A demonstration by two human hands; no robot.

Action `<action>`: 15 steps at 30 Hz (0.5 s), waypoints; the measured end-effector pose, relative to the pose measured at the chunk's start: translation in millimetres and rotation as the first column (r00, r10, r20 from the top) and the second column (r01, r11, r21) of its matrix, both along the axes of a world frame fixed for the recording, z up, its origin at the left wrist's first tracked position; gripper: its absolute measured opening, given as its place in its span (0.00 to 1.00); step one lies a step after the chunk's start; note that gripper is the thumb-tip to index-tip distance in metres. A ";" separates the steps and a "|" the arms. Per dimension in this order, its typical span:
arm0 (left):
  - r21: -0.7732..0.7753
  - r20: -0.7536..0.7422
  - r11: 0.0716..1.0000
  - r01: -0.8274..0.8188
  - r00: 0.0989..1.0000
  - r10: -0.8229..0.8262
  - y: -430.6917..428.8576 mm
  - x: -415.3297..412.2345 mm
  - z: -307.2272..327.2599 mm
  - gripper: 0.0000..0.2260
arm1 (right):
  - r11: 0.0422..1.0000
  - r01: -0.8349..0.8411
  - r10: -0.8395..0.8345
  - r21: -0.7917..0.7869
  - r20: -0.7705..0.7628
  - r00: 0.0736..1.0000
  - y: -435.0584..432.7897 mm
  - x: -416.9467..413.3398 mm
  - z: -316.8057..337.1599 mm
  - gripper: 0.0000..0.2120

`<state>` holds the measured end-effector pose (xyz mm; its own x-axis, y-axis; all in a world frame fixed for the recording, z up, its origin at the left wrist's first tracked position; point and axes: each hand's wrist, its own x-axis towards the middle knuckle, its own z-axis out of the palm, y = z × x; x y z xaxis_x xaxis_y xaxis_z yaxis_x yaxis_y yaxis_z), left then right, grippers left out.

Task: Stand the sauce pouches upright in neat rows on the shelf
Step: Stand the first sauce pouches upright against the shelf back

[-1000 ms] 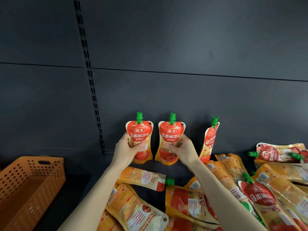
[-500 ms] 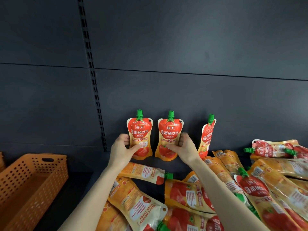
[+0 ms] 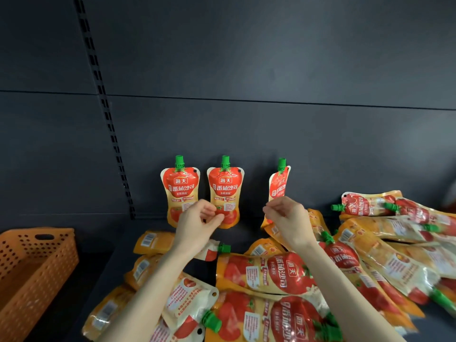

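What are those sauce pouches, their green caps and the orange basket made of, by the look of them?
The pouches look like flexible plastic or foil laminate, glossy: they crease and catch glare. The caps seem hard moulded plastic, matte green, with ridged sides. The basket appears to be rigid orange plastic, its walls pierced by rows of holes, with a handle slot.

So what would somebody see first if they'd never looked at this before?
Three upright pouches, red and yellow with green caps, stand against the dark back wall in the middle. In front and to the right, a messy heap of pouches lies flat on the shelf. An orange basket sits at the left.
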<state>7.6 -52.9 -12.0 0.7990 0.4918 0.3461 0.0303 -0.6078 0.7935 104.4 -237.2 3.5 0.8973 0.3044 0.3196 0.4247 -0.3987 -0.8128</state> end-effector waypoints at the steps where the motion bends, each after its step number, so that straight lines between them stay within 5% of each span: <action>1: -0.001 0.001 1.000 0.022 1.000 -0.022 -8.8 4.9 -0.2 0.06 | 1.000 0.027 -0.027 0.014 -0.001 1.000 -6.6 3.8 0.8 0.05; 7: -0.032 -0.017 0.997 0.064 0.998 -0.065 -50.9 42.0 -1.2 0.14 | 0.996 0.087 -0.087 0.006 -0.042 0.995 -38.3 44.3 6.1 0.15; 12: -0.118 -0.007 0.992 0.041 0.999 -0.043 -81.5 83.4 -1.2 0.25 | 0.959 0.074 -0.110 -0.272 -0.117 0.987 -69.9 82.6 -3.1 0.23; 15: -0.147 -0.018 0.989 -0.007 1.000 0.004 -94.3 101.4 -2.7 0.23 | 0.917 0.056 -0.113 -0.395 -0.122 0.986 -84.2 92.2 -8.7 0.29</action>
<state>109.1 -147.2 -14.7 0.8013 0.5409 0.2557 0.0481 -0.4843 0.8736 196.6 -321.4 -5.2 0.9520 0.2998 0.0613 0.2691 -0.7249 -0.6341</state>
